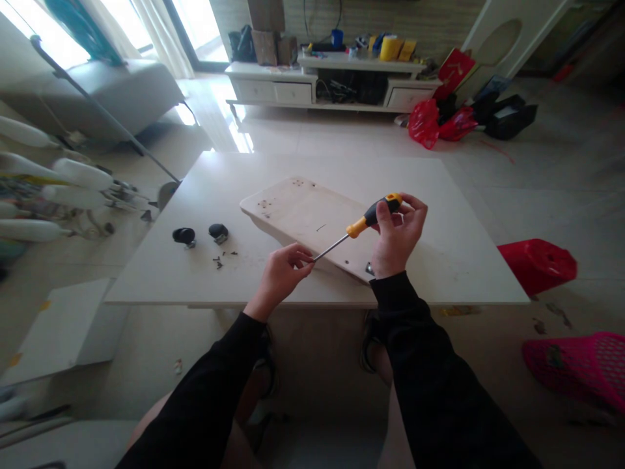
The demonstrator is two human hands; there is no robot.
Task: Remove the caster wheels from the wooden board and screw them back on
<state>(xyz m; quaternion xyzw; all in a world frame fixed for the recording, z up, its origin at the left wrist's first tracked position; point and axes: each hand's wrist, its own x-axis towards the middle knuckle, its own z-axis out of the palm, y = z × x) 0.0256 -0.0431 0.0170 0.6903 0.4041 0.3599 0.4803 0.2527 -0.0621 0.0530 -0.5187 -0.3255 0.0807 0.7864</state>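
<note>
My right hand [396, 231] grips a screwdriver [360, 224] by its yellow and black handle, the shaft slanting down to the left. At the tip, the fingers of my left hand [289, 268] pinch together; whether a small screw sits between them I cannot make out. Beneath both hands lies a pale flat board [312, 212] with rounded corners and groups of holes at its far left end. A dark metal part [370, 268] shows by my right wrist, partly hidden. Two black casters [183, 236] [218, 232] stand left of the board, with several small screws [218, 262] near them.
The white table [161, 277] carries all of this. A red plastic stool or bucket [537, 266] is by its right edge, with a pink basket [579, 368] nearer me. A white box [63, 326] sits at the lower left. A low cabinet [273, 91] lines the far wall.
</note>
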